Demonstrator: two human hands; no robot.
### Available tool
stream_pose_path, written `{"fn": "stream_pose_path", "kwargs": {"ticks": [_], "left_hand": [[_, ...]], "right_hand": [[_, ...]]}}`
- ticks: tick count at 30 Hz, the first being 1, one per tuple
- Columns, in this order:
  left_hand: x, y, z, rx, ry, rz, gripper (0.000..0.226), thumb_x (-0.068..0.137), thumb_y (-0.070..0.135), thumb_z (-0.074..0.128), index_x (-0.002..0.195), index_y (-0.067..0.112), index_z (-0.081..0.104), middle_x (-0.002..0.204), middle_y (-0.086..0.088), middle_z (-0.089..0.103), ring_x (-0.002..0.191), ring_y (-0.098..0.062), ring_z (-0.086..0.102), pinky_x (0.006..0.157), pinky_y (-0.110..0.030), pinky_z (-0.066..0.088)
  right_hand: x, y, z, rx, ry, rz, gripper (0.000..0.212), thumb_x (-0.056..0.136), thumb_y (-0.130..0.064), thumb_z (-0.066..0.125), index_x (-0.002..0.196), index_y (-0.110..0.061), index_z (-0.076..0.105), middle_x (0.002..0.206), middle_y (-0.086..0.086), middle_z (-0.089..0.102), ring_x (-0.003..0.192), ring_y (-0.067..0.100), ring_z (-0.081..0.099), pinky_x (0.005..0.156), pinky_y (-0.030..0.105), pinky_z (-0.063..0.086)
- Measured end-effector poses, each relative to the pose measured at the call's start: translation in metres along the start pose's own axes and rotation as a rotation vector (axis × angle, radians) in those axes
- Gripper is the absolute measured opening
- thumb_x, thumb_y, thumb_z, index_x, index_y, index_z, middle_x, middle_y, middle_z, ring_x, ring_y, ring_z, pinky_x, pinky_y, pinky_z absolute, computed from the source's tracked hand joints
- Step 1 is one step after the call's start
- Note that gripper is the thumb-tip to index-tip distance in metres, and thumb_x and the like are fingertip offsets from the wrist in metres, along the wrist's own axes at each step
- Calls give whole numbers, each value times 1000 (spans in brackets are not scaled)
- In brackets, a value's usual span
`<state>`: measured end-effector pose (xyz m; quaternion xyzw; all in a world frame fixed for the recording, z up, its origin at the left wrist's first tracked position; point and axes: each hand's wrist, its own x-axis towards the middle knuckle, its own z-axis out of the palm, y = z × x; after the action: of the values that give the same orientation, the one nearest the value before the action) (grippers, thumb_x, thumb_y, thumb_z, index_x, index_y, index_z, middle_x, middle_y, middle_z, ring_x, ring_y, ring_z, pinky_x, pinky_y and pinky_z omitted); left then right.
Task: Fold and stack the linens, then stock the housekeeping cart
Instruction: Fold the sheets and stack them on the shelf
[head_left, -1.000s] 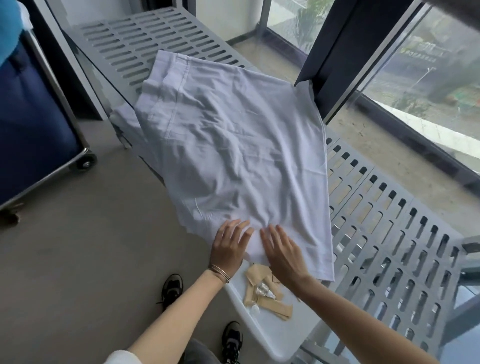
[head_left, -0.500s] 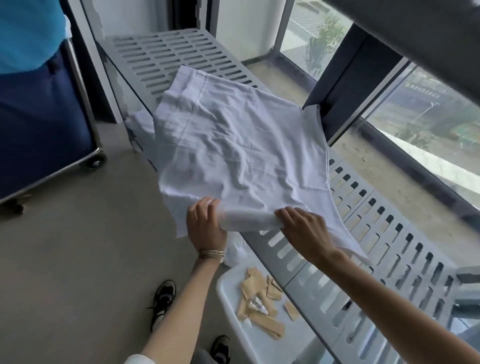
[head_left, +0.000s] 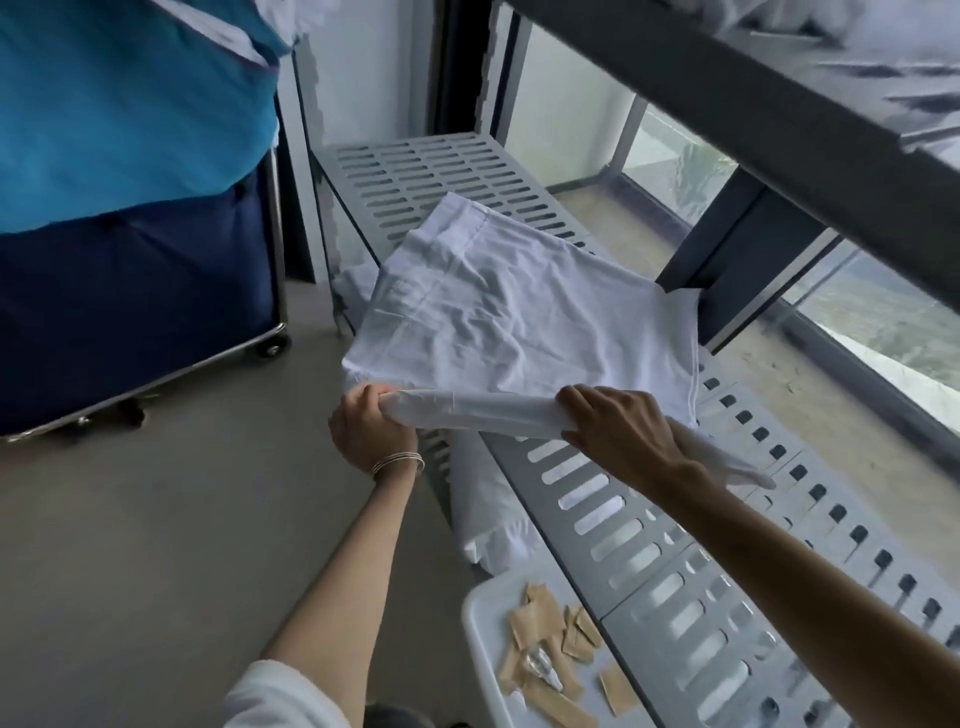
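The person is standing at a grey slatted shelf (head_left: 649, 525), with the left hand (head_left: 371, 423) and the right hand (head_left: 618, 431) each gripping the near folded edge of a white pillowcase (head_left: 509, 332), which is lying partly folded across the shelf with one corner hanging off toward the floor. Judging from this, the folding is only midway: this piece is needing at least one more fold, more white linen (head_left: 488, 519) is sitting on the level below, and no stack or stocked cart is showing yet. No brand, label or writing is reading clearly anywhere, not even on the tan sachets (head_left: 550, 654) lying in the white tray (head_left: 483, 634).
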<state>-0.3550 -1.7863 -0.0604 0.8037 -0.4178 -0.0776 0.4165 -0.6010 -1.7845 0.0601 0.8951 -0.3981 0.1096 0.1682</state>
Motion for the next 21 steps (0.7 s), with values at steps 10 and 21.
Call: {"fn": "stream_pose_path", "kwargs": {"ticks": [10, 21], "left_hand": [[51, -62, -30, 534, -550, 553, 51, 76, -4, 63, 116, 28, 66, 120, 4, 64, 115, -22, 54, 111, -41, 22], [107, -52, -46, 636, -811, 638, 41, 87, 16, 51, 121, 38, 59, 127, 5, 57, 119, -22, 50, 101, -31, 32]], "right_hand": [[-18, 10, 25, 151, -74, -178, 50, 64, -29, 86, 101, -17, 54, 69, -5, 65, 46, 13, 60, 38, 26, 49], [-33, -34, 6, 46, -136, 46, 65, 43, -21, 91, 88, -20, 44, 68, 0, 54, 45, 17, 53, 34, 22, 40]]}}
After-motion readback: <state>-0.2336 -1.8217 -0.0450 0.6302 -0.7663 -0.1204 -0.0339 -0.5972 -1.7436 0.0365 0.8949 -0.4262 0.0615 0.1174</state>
